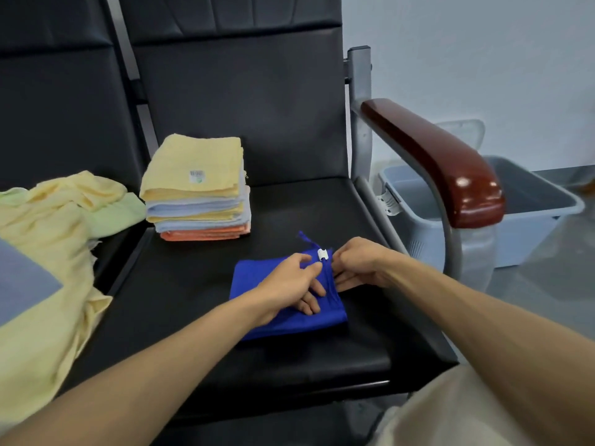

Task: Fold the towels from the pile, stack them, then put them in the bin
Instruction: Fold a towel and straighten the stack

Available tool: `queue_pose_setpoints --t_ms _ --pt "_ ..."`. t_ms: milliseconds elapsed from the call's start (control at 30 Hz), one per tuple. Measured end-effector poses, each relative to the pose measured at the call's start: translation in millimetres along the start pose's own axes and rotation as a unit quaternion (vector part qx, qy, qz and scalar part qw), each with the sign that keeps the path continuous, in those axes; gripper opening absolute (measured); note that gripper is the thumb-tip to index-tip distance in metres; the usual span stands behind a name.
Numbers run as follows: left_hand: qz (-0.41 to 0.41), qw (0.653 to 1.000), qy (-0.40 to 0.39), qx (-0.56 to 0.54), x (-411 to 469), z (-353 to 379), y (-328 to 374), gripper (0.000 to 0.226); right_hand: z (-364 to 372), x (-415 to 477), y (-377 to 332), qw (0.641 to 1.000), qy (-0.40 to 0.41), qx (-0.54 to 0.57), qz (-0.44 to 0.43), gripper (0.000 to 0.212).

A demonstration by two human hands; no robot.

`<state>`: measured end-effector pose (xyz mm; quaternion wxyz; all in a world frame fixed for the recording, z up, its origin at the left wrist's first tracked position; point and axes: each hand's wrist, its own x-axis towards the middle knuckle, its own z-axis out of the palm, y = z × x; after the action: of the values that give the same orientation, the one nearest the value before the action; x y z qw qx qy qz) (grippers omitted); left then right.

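— What lies furthest to your left?

— The loose pile [48, 252] of unfolded towels, yellow and pale green, slumped over the neighbouring chair at about nine o'clock from my hands.

— And next to it?

— The folded stack [196, 188], at eleven o'clock on the black seat [180, 300]. It has a yellow towel on top, pale blue ones in the middle and an orange one at the bottom. It stands well apart from what I am working on.

— Which is?

— The blue towel [289, 323], folded flat near the middle of the seat. My left hand [289, 284] rests on it. Thumb and forefinger pinch its far edge, and the other fingers lie on the cloth.

— And the other hand?

— My right hand [357, 265] sits at three o'clock from the left one. Its fingers are curled on the same edge, just beside the small white tag [323, 254].

— Further right?

— The brown armrest [434, 162], and beyond it, at two o'clock, the grey bin [547, 214] on the floor.
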<state>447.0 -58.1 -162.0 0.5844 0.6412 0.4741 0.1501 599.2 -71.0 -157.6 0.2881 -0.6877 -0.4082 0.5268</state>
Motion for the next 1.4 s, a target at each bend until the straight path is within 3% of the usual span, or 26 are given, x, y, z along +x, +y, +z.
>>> queue_pose_setpoints --t_ms 133,267,367,467,533,600,633,833,1000,1133,1400 --pt "0.100 0.982 0.037 0.158 -19 -39 -16 0.020 0 -3 -5 0.995 0.034 -0.090 -0.002 0.028" --pt "0.175 0.907 0.051 0.380 -40 -80 -44 0.015 0 -12 -13 0.976 0.028 -0.215 0.031 0.056" --pt "0.140 0.894 0.056 0.421 -47 -94 -62 0.014 9 -16 -14 0.947 0.020 -0.317 0.041 0.053" --pt "0.074 0.891 0.085 0.440 -49 -93 -65 0.029 25 -16 -15 0.911 0.038 -0.410 0.023 0.044" --pt "0.039 0.869 0.119 0.479 -51 -92 -63 0.039 36 -16 -17 0.894 0.051 -0.446 0.011 0.040" --pt "0.005 0.849 0.130 0.512 -53 -93 -62 0.046 42 -16 -18 0.896 0.054 -0.441 0.014 0.040" --pt "-0.010 0.851 0.125 0.509 -55 -95 -62 0.047 44 -14 -20 0.908 0.054 -0.415 0.011 0.031" --pt "-0.026 0.923 0.106 0.370 -56 -101 -55 0.026 46 -10 -27 0.986 0.086 -0.139 -0.033 0.021" --pt "0.013 0.985 0.154 0.079 -62 -113 -42 0.010 47 -19 -37 0.998 0.061 -0.015 -0.031 0.018" --pt "0.047 0.976 0.180 -0.108 -70 -127 -30 0.016 49 -27 -46 0.997 0.025 0.066 -0.031 0.029" --pt "0.066 0.967 0.118 -0.217 -87 -151 -12 0.010 46 -42 -64 0.977 -0.092 0.163 -0.100 0.013"
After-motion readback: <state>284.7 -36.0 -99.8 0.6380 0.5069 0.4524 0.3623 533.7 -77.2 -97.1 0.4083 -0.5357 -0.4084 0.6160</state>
